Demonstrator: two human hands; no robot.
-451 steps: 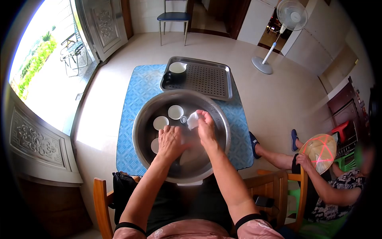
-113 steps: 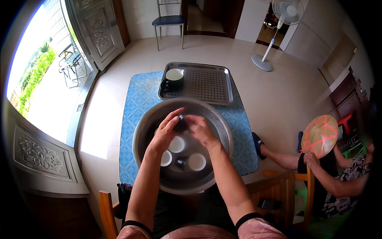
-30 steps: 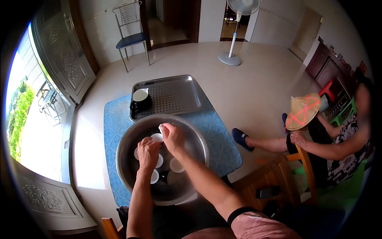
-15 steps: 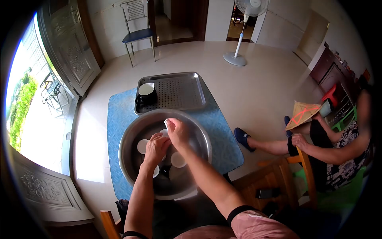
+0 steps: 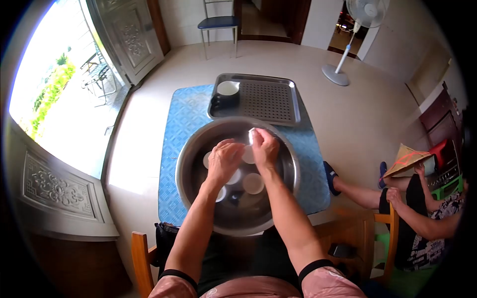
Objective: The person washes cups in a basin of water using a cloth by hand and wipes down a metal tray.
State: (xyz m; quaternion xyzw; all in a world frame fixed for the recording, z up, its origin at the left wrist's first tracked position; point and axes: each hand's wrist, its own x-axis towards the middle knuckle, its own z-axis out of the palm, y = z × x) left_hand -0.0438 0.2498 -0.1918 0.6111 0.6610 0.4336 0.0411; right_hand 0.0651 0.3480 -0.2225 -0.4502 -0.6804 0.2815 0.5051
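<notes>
Our right hand point(image 5: 263, 141) is pinched narrow on a small white piece point(image 5: 252, 134), which sticks up past the fingertips; we cannot tell whether it is cloth or something else. Our left hand point(image 5: 226, 158) is curled over the basin point(image 5: 184, 186) beside it, and we cannot tell whether those fingers hold anything. What has just changed is the spacing: half a second ago our hands overlap in view, and now a gap stands between them, with a white cup point(image 5: 249, 155) showing in it, close by the left fingertips, though touching or not we cannot say. The right pinch is the same as then, so we judge this a small shift within the work, with the cups as its centre and not its end. Below the grip lie three more cups point(image 5: 253, 184), and a fourth shows just left of our left hand. Beyond the grip, past the basin's far rim, the tray point(image 5: 268, 102) bears the pitcher point(image 5: 228, 88), well apart from both hands.
</notes>
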